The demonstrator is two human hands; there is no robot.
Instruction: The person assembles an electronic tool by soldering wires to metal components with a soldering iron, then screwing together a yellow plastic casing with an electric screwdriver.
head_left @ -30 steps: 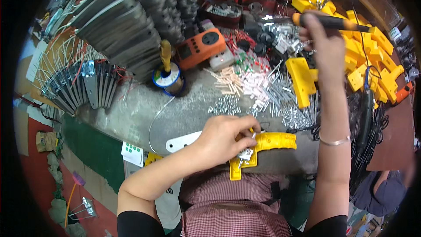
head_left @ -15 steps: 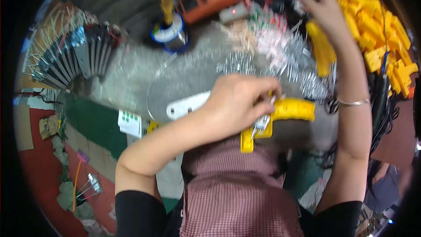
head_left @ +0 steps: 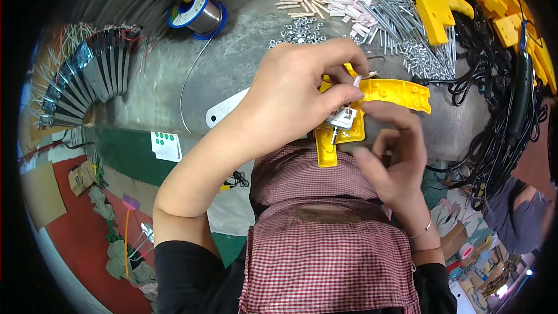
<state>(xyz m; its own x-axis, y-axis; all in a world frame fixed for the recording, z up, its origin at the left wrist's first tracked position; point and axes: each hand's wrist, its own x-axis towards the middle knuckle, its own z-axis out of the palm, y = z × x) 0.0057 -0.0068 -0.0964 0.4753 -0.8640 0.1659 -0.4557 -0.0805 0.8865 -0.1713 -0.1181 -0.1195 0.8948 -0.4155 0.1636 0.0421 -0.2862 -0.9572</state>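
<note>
The grey surface (head_left: 244, 64) carries the work at its near edge, just above the person's checked apron (head_left: 325, 244). There lies the yellow shell (head_left: 395, 92), an L-shaped plastic housing: its long arm runs left to right, and a short leg drops toward the person at its left end.

The left hand (head_left: 296, 96) comes in from the near left and lies over the shell's left part, thumb and forefinger pinching a small white-and-metal switch (head_left: 342, 118) seated in the corner of the L. The right hand (head_left: 395, 157) sits just near of the long arm, fingers curled and loosely cupped, holding nothing I can make out.

So the switch lies under the left hand, and just far-left of the right.
</note>
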